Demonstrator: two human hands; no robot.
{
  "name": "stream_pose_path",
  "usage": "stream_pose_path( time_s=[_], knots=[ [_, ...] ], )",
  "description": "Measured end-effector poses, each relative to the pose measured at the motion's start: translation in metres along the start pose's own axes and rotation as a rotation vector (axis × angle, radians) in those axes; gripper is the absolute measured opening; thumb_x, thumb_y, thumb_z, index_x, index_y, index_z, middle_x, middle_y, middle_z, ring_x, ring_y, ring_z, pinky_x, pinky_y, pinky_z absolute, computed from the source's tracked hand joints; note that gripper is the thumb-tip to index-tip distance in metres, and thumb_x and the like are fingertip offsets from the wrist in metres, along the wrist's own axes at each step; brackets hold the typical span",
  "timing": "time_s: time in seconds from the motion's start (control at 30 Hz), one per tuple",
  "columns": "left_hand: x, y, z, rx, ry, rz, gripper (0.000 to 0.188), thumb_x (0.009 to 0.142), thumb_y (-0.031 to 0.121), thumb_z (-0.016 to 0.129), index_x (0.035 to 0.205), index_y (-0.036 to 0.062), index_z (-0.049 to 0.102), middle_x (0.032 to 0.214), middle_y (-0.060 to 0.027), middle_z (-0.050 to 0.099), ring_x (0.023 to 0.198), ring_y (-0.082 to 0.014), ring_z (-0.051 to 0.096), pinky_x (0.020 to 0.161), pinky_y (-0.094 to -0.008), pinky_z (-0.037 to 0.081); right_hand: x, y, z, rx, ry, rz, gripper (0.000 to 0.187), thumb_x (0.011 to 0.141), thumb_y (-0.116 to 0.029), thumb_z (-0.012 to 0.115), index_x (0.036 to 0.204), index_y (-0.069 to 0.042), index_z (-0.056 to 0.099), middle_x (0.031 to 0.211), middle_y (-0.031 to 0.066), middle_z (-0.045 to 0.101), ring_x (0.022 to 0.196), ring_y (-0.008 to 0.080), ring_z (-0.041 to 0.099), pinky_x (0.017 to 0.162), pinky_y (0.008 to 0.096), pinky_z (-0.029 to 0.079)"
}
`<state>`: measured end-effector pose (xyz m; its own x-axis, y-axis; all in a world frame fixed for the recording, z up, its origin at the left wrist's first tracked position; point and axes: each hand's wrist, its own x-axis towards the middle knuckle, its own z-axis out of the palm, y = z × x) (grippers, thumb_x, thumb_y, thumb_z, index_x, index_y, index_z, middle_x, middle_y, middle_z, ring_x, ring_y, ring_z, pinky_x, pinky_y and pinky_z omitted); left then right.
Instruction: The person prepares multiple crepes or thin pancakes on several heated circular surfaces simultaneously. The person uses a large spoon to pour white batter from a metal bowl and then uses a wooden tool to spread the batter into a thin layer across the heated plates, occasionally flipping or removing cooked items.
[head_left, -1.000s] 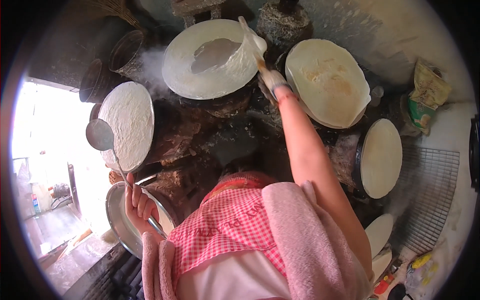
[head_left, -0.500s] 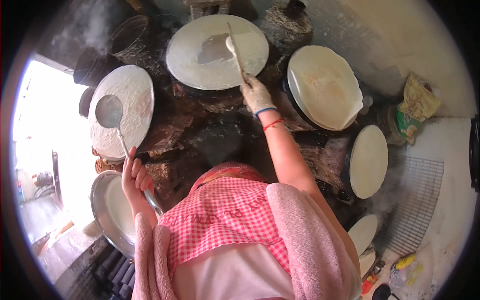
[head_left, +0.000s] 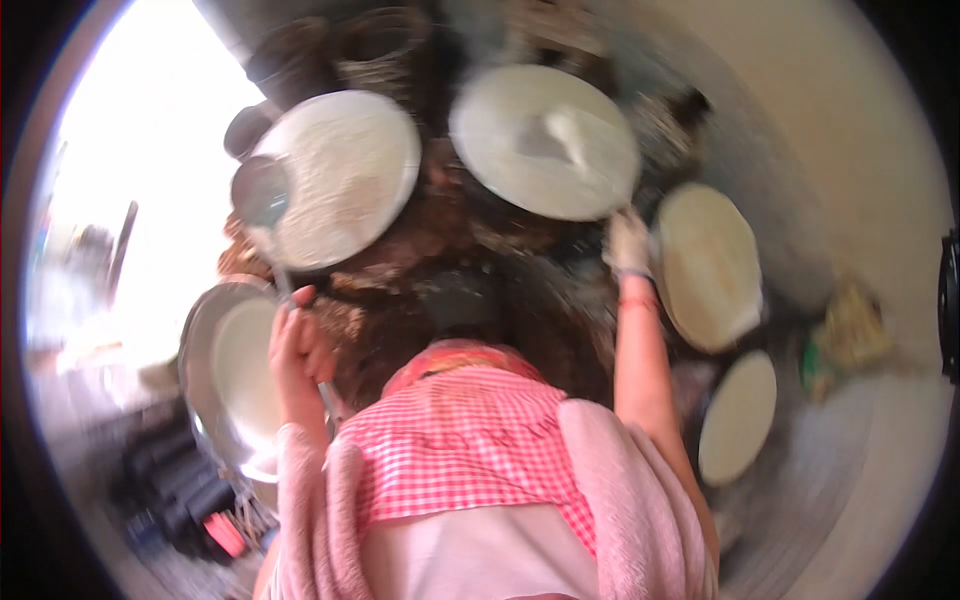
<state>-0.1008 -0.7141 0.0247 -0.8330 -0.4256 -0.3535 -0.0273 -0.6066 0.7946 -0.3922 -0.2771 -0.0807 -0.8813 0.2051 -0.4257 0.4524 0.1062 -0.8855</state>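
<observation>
My left hand (head_left: 300, 345) is closed around the handle of a metal ladle (head_left: 262, 190). The ladle's bowl overlaps the edge of the left round griddle (head_left: 350, 190), which is coated with bumpy white batter. Below it stands a wide metal basin (head_left: 196, 345) holding white batter (head_left: 252, 365). My right hand (head_left: 628, 243), in a pale glove, is at the near right rim of the middle griddle (head_left: 500, 165). Motion smears its fingers, and I cannot make out a stick in it. White batter covers that griddle around a greyish patch, with a thick white lump beside it.
A griddle (head_left: 708, 268) with a thin pale sheet stands right of my gloved hand, and another pale round (head_left: 738, 420) lies below it. Dark buckets (head_left: 380, 45) are at the back. A yellow and green bag (head_left: 850, 335) sits by the right wall. Bright light enters from the left.
The view has swung, so the griddles appear shifted right. My right hand has drawn back from over the middle griddle to its near right rim; the thin stick no longer shows. My left hand keeps the ladle.
</observation>
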Motion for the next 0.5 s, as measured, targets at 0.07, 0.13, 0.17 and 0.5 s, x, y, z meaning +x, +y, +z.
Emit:
stream_pose_path(
  time_s=[0.07, 0.13, 0.17, 0.5],
  knots=[
    [-0.013, 0.007, 0.026, 0.095, 0.1, -0.018, 0.035, 0.106, 0.023, 0.053, 0.135, 0.0042, 0.052, 0.064, 0.0059, 0.033, 0.04, -0.0063, 0.028, 0.037, -0.026, 0.022, -0.002, 0.003, -0.004, 0.244, -0.121, 0.023, 0.019, 0.104, -0.03, 0.055, 0.118, -0.021, 0.065, 0.056, -0.0089, 0.036, 0.04, 0.0058, 0.033, 0.036, 0.0243, 0.027],
    [0.0, -0.008, 0.03, -0.036, -0.006, -0.109, 0.032, 0.107, 0.021, 0.051, 0.136, 0.0078, 0.053, 0.065, 0.005, 0.033, 0.041, -0.006, 0.029, 0.038, -0.0253, 0.024, 0.006, 0.011, 0.007, 0.021, -0.146, 0.002, 0.022, 0.106, -0.031, 0.052, 0.115, -0.016, 0.065, 0.056, -0.0058, 0.04, 0.037, 0.0073, 0.037, 0.033, 0.026, 0.029],
    [0.003, -0.017, 0.03, -0.12, -0.038, -0.127, 0.03, 0.108, 0.019, 0.048, 0.135, 0.0083, 0.053, 0.067, 0.0045, 0.034, 0.042, -0.0059, 0.029, 0.038, -0.0242, 0.026, 0.01, 0.026, 0.013, -0.08, -0.174, -0.013, 0.024, 0.106, -0.032, 0.052, 0.115, -0.014, 0.065, 0.057, -0.0044, 0.042, 0.036, 0.0081, 0.039, 0.032, 0.0266, 0.031],
    [0.012, -0.053, 0.109, 0.099, -0.105, -0.121, 0.035, 0.108, 0.02, 0.048, 0.139, 0.0051, 0.051, 0.066, 0.001, 0.043, 0.04, -0.0077, 0.033, 0.036, -0.026, 0.028, 0.026, -0.011, -0.03, -0.119, -0.339, -0.037, 0.034, 0.104, -0.036, 0.054, 0.131, -0.019, 0.064, 0.06, -0.0085, 0.042, 0.045, 0.005, 0.039, 0.039, 0.0244, 0.031]
  ],
)
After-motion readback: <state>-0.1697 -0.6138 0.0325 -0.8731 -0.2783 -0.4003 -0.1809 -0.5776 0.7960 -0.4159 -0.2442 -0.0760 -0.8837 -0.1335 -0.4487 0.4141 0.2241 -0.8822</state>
